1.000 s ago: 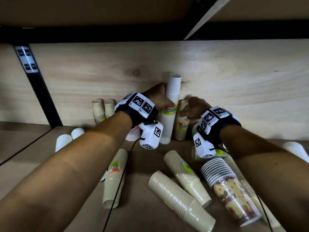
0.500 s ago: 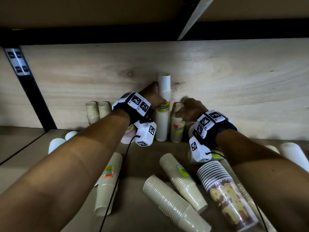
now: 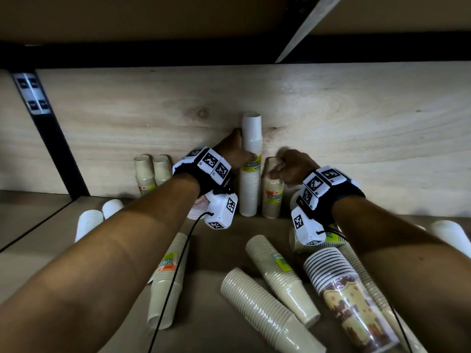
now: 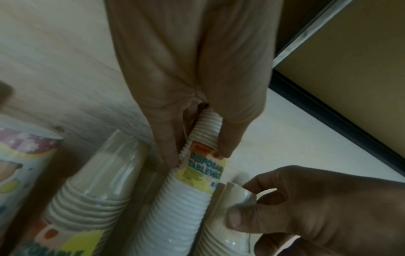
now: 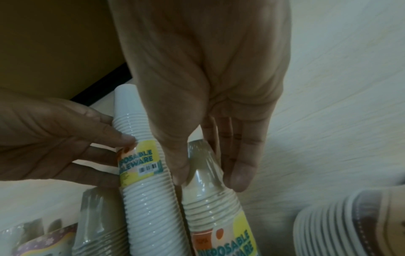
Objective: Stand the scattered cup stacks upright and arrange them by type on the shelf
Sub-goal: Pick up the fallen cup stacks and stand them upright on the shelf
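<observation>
A tall white cup stack stands upright against the wooden back wall. My left hand grips it around the middle, at its yellow label. Just right of it stands a short beige cup stack. My right hand holds its top, thumb on one side and fingers on the other. Two beige stacks stand upright further left. Several beige stacks and a patterned stack lie on the shelf floor in front.
White stacks lie at the left and far right. Another beige stack lies under my left forearm. A black shelf post rises at the left. The shelf above hangs low overhead.
Both hands stay on their stacks; in the view the tall white stack, the hands and the back wall have slid slightly left and down.
</observation>
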`<state>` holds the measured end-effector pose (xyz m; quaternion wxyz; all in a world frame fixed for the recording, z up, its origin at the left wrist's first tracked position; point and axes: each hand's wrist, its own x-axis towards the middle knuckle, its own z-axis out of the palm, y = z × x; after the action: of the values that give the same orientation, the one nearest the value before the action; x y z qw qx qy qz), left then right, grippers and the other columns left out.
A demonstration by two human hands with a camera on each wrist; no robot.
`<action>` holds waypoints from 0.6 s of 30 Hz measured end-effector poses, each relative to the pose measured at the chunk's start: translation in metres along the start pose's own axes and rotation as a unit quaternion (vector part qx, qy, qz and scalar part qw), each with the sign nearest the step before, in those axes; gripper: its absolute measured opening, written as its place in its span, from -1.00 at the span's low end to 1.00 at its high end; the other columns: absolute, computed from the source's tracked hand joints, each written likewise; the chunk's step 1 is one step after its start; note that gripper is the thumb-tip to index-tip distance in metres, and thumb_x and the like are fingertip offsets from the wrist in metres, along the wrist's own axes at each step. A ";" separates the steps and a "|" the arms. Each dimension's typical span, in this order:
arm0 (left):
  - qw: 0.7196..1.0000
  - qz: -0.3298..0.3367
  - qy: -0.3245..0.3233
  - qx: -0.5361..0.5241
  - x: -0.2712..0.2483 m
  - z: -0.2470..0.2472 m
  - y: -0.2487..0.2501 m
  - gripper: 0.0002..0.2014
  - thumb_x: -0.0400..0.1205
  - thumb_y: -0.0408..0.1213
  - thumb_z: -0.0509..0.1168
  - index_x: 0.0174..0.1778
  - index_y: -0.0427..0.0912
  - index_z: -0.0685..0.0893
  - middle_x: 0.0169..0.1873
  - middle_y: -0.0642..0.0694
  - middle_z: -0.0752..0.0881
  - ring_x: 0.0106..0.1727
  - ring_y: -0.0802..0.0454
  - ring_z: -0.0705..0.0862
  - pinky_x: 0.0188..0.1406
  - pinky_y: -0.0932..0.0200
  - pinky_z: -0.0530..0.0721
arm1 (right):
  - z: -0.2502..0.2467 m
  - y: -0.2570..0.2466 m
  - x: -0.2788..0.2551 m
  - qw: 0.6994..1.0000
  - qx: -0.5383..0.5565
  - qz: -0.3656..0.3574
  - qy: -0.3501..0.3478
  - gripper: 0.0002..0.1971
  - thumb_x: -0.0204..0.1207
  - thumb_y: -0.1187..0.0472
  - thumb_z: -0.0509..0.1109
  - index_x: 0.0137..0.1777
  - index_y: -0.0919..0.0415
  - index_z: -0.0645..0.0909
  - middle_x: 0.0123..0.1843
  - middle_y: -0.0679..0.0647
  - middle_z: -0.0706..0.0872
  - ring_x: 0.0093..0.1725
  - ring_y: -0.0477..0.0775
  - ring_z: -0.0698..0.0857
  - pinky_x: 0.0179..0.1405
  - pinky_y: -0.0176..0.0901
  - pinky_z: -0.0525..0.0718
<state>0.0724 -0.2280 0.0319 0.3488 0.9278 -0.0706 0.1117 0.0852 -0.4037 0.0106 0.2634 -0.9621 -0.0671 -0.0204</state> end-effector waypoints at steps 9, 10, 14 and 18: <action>1.000 -0.002 0.002 0.005 -0.006 0.000 -0.001 -0.27 0.53 -0.17 0.44 0.54 -0.21 0.24 0.36 -0.20 0.56 0.30 -0.15 0.60 0.25 0.02 0.60 | -0.003 -0.004 -0.007 1.000 -0.017 -0.006 0.008 -0.43 0.38 -0.02 0.57 0.33 0.15 0.52 0.22 0.21 0.70 0.16 0.30 0.72 0.11 0.17 0.74; 1.000 -0.003 0.001 0.004 -0.007 0.000 -0.001 -0.27 0.53 -0.16 0.44 0.54 -0.21 0.23 0.36 -0.20 0.56 0.30 -0.16 0.60 0.28 -0.01 0.61 | -0.004 -0.004 -0.008 1.000 -0.023 -0.007 0.009 -0.44 0.39 -0.02 0.56 0.33 0.16 0.52 0.24 0.21 0.69 0.17 0.30 0.72 0.13 0.18 0.74; 1.000 -0.004 -0.004 -0.002 -0.012 0.000 -0.001 -0.28 0.54 -0.14 0.43 0.55 -0.19 0.22 0.38 -0.19 0.56 0.31 -0.15 0.61 0.29 -0.03 0.61 | -0.006 -0.005 -0.012 0.999 -0.036 -0.015 0.006 -0.42 0.45 -0.01 0.52 0.42 0.16 0.46 0.34 0.20 0.62 0.28 0.30 0.66 0.23 0.20 0.68; 1.000 -0.008 -0.006 0.002 -0.015 -0.003 -0.002 -0.27 0.54 -0.12 0.43 0.55 -0.19 0.23 0.38 -0.19 0.56 0.31 -0.14 0.61 0.29 -0.05 0.61 | -0.007 -0.004 -0.014 0.999 -0.032 -0.016 0.003 -0.46 0.46 0.02 0.51 0.39 0.14 0.45 0.32 0.18 0.62 0.29 0.29 0.64 0.23 0.13 0.67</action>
<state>0.0583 -0.2239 0.0287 0.3474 0.9297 -0.0654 0.1034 0.0707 -0.4053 0.0177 0.2322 -0.9688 -0.0812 -0.0296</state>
